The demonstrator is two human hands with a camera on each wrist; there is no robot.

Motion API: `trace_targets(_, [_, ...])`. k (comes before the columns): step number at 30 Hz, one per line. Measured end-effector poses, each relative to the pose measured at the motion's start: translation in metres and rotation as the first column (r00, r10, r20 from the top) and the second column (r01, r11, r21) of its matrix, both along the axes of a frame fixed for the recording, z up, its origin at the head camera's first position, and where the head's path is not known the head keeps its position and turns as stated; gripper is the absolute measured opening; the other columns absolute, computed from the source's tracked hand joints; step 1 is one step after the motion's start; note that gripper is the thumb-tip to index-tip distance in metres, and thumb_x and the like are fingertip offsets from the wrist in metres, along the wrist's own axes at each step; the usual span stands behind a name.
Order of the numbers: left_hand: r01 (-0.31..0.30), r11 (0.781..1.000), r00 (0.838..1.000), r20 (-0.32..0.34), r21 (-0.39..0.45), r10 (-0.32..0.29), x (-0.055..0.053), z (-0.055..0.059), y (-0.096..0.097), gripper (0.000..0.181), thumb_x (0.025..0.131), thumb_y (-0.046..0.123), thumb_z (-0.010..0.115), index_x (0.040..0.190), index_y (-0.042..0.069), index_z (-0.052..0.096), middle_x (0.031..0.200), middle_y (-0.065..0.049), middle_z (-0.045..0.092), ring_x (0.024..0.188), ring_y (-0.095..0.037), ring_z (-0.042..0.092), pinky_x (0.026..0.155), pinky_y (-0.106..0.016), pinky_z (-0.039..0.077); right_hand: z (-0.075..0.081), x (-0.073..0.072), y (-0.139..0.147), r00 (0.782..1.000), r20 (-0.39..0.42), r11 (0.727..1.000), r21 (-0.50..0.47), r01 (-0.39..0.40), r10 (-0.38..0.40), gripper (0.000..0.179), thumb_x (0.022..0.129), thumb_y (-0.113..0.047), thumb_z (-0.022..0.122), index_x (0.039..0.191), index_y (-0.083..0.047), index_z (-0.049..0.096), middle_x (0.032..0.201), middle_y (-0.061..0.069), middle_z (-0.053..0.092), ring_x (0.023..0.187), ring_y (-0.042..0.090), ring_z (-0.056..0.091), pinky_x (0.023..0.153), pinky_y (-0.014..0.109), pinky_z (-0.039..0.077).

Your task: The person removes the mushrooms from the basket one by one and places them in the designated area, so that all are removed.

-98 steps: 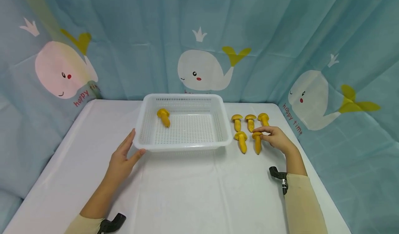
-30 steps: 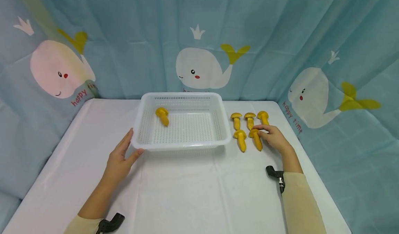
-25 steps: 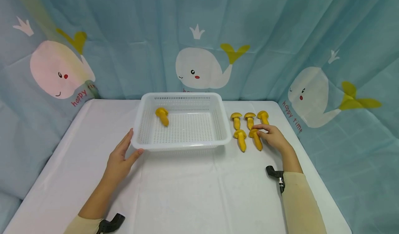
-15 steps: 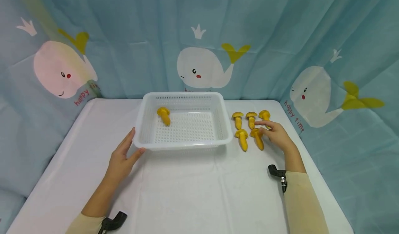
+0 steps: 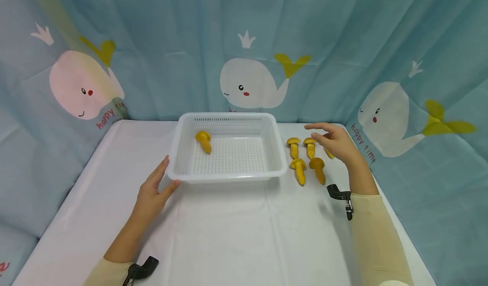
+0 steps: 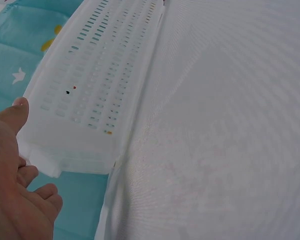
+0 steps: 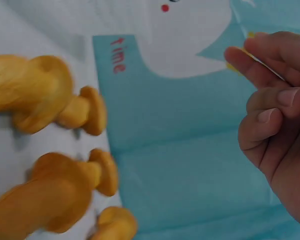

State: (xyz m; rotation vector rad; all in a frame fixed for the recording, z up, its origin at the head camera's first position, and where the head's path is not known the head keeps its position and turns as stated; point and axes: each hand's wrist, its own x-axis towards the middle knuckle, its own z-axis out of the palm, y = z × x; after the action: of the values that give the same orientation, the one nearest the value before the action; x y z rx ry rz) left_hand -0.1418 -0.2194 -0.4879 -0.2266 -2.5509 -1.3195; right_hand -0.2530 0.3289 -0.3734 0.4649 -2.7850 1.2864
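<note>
A white plastic basket (image 5: 228,178) stands on the table with one yellow mushroom (image 5: 203,142) inside, toward its left. At its front left corner my left hand (image 5: 149,197) rests with thumb and forefinger spread; the left wrist view shows the hand (image 6: 15,175) beside the basket wall (image 6: 85,145). My right hand (image 5: 337,144) hovers over the back row of mushrooms, thumb and forefinger apart, and holds nothing. It partly hides the back right mushroom (image 5: 328,152). The front right mushroom (image 5: 318,170) lies tilted beside the front left one (image 5: 298,170). Two others, including one mushroom (image 5: 293,147), lie behind.
A white cloth (image 5: 228,231) covers the table. A blue curtain (image 5: 171,65) printed with whales hangs along the back and both sides. Black wrist mounts (image 5: 339,192) stick out from both sleeves.
The front right mushroom was turned slightly and then let go by my right hand. That hand has risen back over the rear mushrooms. My left hand stays at the basket corner.
</note>
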Motion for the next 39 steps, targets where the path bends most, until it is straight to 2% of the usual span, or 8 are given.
trace_targets(4, [0.001,1.0,1.0,0.0,0.001,-0.001,-0.002,0.0,0.0,0.087,0.092,0.021,0.079,0.163,0.03,0.028,0.168,0.008,0.027,0.155,-0.028,0.027,0.114,-0.063,0.035,0.027,-0.008,-0.015,0.998,-0.037,0.998,0.025,-0.053,0.054,0.034,0.104,-0.03,0.063,0.137,-0.023,0.067,0.141,0.003,0.062,0.055,0.022,0.051,0.047,0.028,0.042])
trace_targets(10, [0.001,1.0,1.0,-0.002,0.008,-0.001,-0.002,0.001,-0.001,0.088,0.092,0.021,0.079,0.162,0.033,0.027,0.168,0.006,0.027,0.155,-0.029,0.027,0.114,-0.063,0.035,0.062,-0.022,-0.043,0.985,-0.07,0.986,0.074,-0.152,0.157,0.034,0.104,-0.027,0.063,0.137,-0.025,0.066,0.141,-0.001,0.062,0.053,0.026,0.044,0.048,0.03,0.039])
trace_targets(17, [-0.004,1.0,1.0,0.007,0.014,0.004,-0.002,0.0,0.0,0.088,0.092,0.021,0.079,0.163,0.028,0.028,0.168,0.007,0.026,0.155,-0.03,0.028,0.114,-0.063,0.036,0.087,-0.039,-0.075,0.976,-0.091,0.977,0.101,-0.19,0.199,0.033,0.103,-0.034,0.063,0.136,-0.031,0.067,0.136,-0.006,0.063,0.051,0.024,0.039,0.048,0.03,0.036])
trace_targets(21, [-0.002,1.0,1.0,0.006,0.015,0.002,-0.001,0.0,0.001,0.088,0.092,0.021,0.079,0.163,0.027,0.029,0.167,0.011,0.025,0.155,-0.029,0.027,0.114,-0.061,0.036,0.093,-0.047,-0.093,0.972,-0.072,0.968,0.137,-0.211,0.223,0.034,0.102,-0.037,0.064,0.136,-0.031,0.067,0.135,-0.009,0.064,0.053,0.025,0.041,0.052,0.032,0.039])
trace_targets(26, [0.004,1.0,1.0,0.003,0.026,-0.004,0.0,0.002,0.0,0.088,0.092,0.021,0.079,0.163,0.031,0.027,0.167,0.012,0.026,0.155,-0.027,0.027,0.114,-0.06,0.035,0.096,-0.059,-0.119,0.961,-0.044,0.948,0.18,-0.261,0.273,0.034,0.101,-0.037,0.066,0.134,-0.033,0.067,0.137,-0.012,0.063,0.062,0.026,0.054,0.064,0.032,0.049])
trace_targets(33, [0.003,1.0,1.0,0.003,0.028,-0.003,0.0,-0.002,-0.001,0.087,0.093,0.023,0.079,0.162,0.035,0.027,0.167,0.013,0.026,0.155,-0.025,0.027,0.115,-0.058,0.035,0.097,-0.075,-0.16,0.93,-0.006,0.915,0.178,-0.362,0.369,0.034,0.101,-0.029,0.068,0.135,-0.029,0.067,0.14,-0.011,0.062,0.079,0.02,0.066,0.078,0.034,0.056])
trace_targets(38, [0.003,1.0,1.0,0.005,0.03,-0.003,0.001,-0.003,-0.001,0.087,0.092,0.024,0.079,0.162,0.033,0.027,0.167,0.011,0.026,0.155,-0.028,0.028,0.114,-0.06,0.036,0.087,-0.084,-0.189,0.909,0.027,0.895,0.165,-0.415,0.417,0.034,0.101,-0.029,0.068,0.135,-0.027,0.067,0.141,-0.011,0.061,0.059,0.02,0.049,0.061,0.031,0.049])
trace_targets(39, [0.002,1.0,1.0,0.01,0.03,-0.002,0.001,-0.002,-0.001,0.087,0.092,0.026,0.079,0.162,0.033,0.027,0.167,0.011,0.026,0.155,-0.029,0.028,0.114,-0.061,0.036,0.083,-0.085,-0.195,0.903,0.031,0.89,0.159,-0.427,0.428,0.035,0.101,-0.027,0.068,0.135,-0.025,0.067,0.142,-0.009,0.061,0.063,0.016,0.051,0.062,0.029,0.049])
